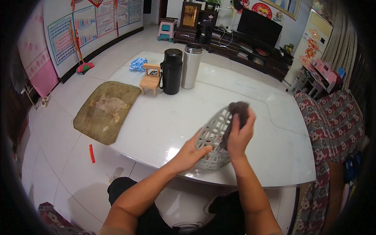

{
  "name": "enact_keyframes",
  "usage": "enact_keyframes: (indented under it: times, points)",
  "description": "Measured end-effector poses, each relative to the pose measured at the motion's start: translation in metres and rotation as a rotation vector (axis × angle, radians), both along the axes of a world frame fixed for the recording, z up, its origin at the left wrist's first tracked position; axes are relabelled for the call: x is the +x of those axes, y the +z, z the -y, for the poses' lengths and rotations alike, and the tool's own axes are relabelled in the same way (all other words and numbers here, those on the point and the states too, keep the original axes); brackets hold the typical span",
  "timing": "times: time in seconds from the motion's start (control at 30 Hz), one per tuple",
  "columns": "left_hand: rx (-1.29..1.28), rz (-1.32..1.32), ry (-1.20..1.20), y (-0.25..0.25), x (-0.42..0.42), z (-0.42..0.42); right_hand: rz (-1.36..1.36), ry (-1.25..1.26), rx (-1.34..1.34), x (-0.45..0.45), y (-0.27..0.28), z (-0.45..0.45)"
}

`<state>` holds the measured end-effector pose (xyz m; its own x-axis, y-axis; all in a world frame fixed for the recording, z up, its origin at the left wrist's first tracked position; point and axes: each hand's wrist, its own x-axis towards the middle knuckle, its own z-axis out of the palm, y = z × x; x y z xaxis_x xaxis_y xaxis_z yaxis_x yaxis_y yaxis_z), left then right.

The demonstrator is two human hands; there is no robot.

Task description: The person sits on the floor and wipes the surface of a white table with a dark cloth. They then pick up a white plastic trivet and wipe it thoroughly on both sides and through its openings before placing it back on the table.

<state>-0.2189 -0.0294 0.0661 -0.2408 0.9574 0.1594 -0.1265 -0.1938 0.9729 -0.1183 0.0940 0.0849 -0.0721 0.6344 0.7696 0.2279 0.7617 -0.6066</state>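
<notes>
Tilted up on its side above the white table point(152, 129), a grey openwork plastic basket point(214, 129) is gripped at its left side by my left hand point(194, 151). The thumb of that hand lies over the lattice, with the fingers behind it. My right hand point(242, 132) holds a dark brown cloth point(240, 110) against the basket's right rim. The cloth and right fingers are slightly blurred. Part of the basket's right side is hidden by the cloth and hand.
A black thermos point(172, 72), a silver steel flask point(191, 67) and a small wooden chair-shaped stand point(150, 80) stand farther back. Behind them lies a blue-and-white cloth point(138, 64). A worn olive mat point(107, 111) covers the left edge. A flower-patterned sofa cover point(332, 123) borders the right.
</notes>
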Motion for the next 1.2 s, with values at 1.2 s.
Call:
enact_keyframes:
  times: [1.2]
  points:
    - [0.008,0.436,-0.027,0.005,-0.015,0.0,0.022,0.022,0.001,0.006,0.041,-0.02]
